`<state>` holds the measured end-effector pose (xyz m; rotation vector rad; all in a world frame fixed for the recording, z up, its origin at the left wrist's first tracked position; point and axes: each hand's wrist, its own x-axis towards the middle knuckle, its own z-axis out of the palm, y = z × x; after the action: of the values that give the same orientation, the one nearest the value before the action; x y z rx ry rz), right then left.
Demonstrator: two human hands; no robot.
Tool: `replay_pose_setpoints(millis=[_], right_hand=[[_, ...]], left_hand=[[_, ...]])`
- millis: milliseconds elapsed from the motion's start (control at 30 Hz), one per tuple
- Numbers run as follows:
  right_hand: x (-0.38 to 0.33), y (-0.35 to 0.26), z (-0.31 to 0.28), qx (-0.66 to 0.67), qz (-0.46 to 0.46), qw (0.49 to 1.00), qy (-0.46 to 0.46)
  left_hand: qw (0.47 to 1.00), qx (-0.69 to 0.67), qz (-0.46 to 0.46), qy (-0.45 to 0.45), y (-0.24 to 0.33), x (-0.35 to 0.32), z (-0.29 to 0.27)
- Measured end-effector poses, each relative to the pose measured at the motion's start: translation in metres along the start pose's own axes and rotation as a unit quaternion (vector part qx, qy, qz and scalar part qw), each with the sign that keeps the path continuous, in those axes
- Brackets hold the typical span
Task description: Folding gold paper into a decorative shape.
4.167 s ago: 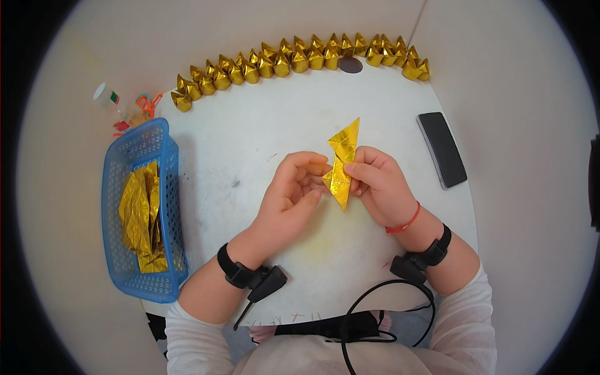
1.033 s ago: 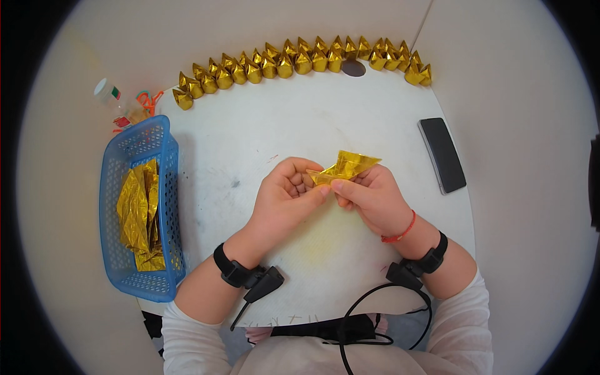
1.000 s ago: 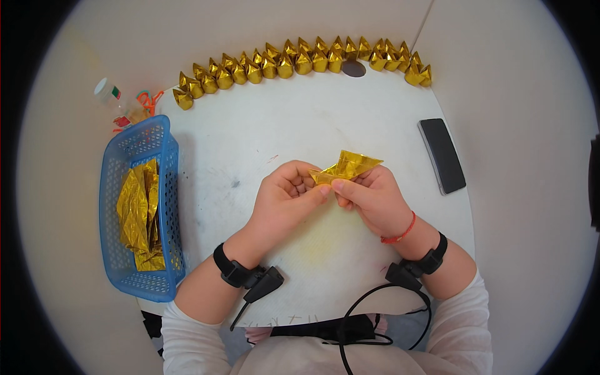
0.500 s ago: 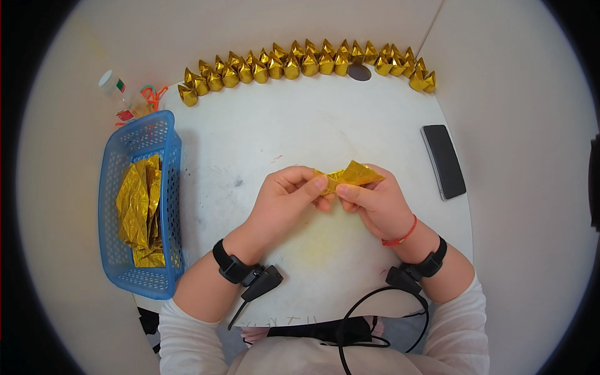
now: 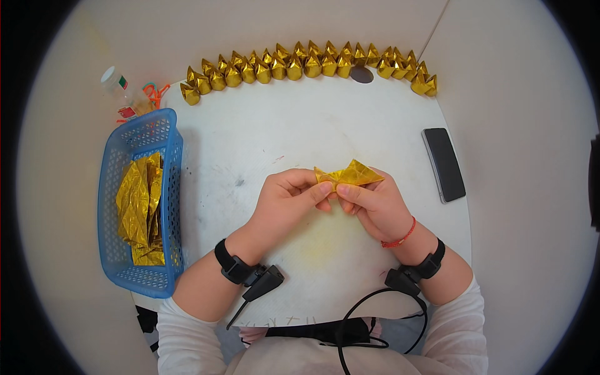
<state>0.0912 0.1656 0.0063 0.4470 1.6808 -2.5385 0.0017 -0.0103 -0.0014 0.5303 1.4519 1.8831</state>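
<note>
While both hands met over the white, smooth-looking, smudged table, its far and right edges curved well apart from them and thin dark strokes marked its near edge. Beyond the hands, along the far edge, stood a long, crowded row of shiny gold foil boat-shaped pieces with peaked tips. Left of the left hand, and apart from it, sat a blue perforated plastic basket bearing creased gold foil sheets. The left hand and right hand pinched opposite ends of one folded, pointed gold foil piece, thumbs nearly together at its lower edge. Right of the right hand, well apart, lay a black rectangular phone. Far left of the hands, behind the basket, were a clear white-capped bottle, its green and red label too small to read, and orange-handled scissors.
</note>
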Motion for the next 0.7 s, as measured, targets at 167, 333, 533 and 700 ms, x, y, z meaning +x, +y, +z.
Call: replay_pose_setpoints(millis=[167,333,533,700], right_hand=[[0.002,0.002,0.001,-0.039,-0.039,0.998,-0.006],[0.007,0.000,-0.006,-0.056,-0.156,0.986,-0.011],[0.010,0.003,-0.014,-0.145,-0.188,0.970,-0.060],[0.011,0.005,-0.012,-0.122,-0.205,0.969,-0.065]], left_hand=[[1.000,0.011,-0.001,0.013,-0.001,0.000,-0.003],[0.999,0.027,-0.026,0.022,0.002,-0.001,-0.003],[0.999,0.020,-0.033,0.037,0.003,0.000,-0.005],[0.997,-0.052,-0.035,0.038,-0.002,0.003,-0.011]])
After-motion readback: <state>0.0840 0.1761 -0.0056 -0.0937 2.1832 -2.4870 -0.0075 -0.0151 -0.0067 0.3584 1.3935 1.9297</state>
